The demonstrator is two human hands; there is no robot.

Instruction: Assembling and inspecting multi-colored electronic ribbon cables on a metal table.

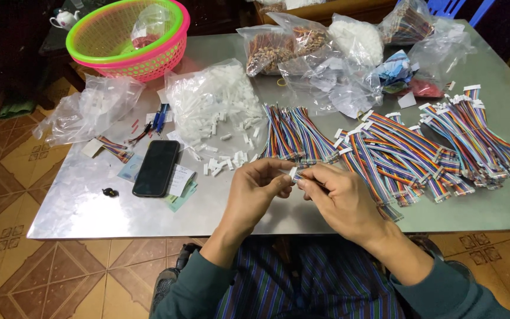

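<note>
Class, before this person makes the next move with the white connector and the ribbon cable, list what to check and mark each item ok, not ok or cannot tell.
1. Left hand pinches the white connector: ok.
2. Right hand holds the ribbon cable end by the connector: ok.
3. Wires lined up with the connector slots: cannot tell, too small.
4. Spare connectors lie loose within reach by the open bag: ok.
5. More cables lie fanned just past the hands: ok.
6. Phone lies apart from the hands, to their left: ok.
</note>
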